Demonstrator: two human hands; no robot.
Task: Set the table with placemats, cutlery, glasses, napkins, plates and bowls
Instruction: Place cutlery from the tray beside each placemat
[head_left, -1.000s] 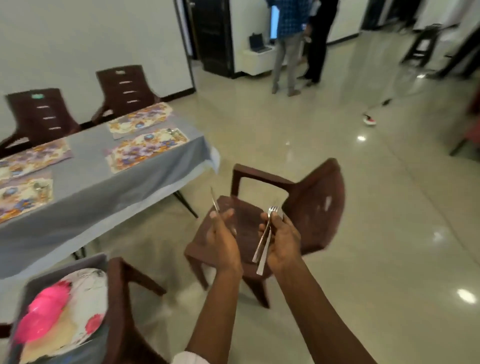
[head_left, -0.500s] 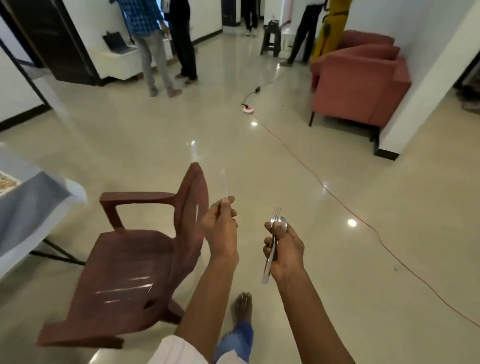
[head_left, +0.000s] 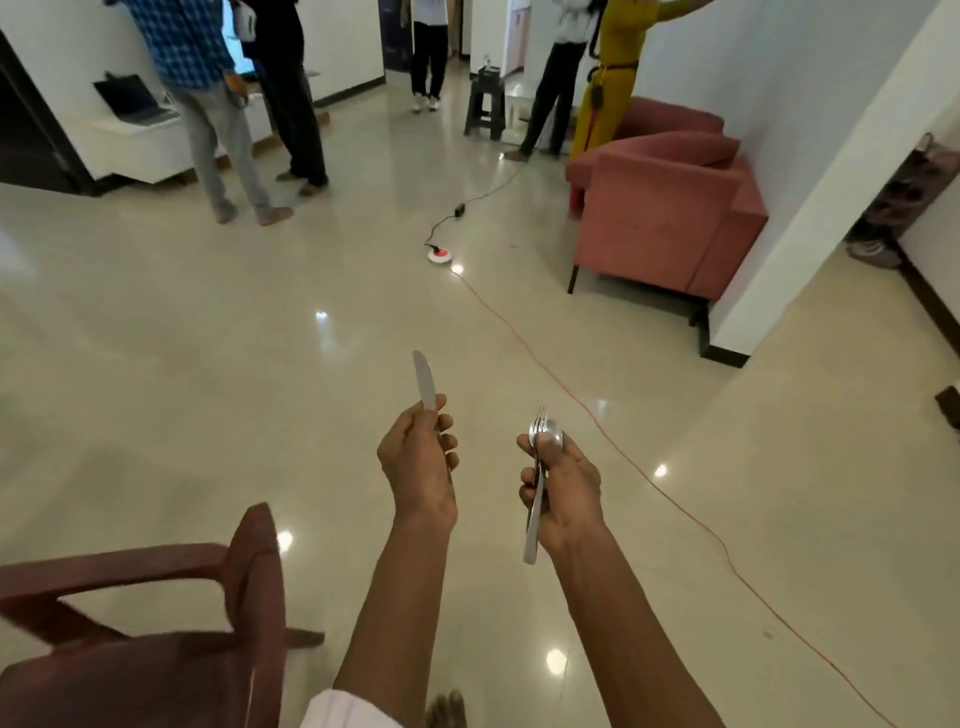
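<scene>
My left hand (head_left: 418, 462) grips a steel table knife (head_left: 425, 382) by its handle, blade pointing up and away. My right hand (head_left: 563, 486) grips a fork and a spoon (head_left: 540, 441) together; their heads stick out above my thumb and the handles hang below my fingers. Both hands are raised in front of me over the bare floor, a short gap between them. The table, placemats, plates and bowls are out of view.
A brown plastic chair (head_left: 156, 649) stands at the lower left, close to my left arm. A red armchair (head_left: 670, 208) sits at the right by a white wall. An orange cable (head_left: 623, 452) crosses the floor to a round socket (head_left: 439, 254). Several people stand at the back.
The view has swung right, away from the set table, which has left the frame. The brown chair slid to the lower left. My hands keep the same hold on the cutlery.
</scene>
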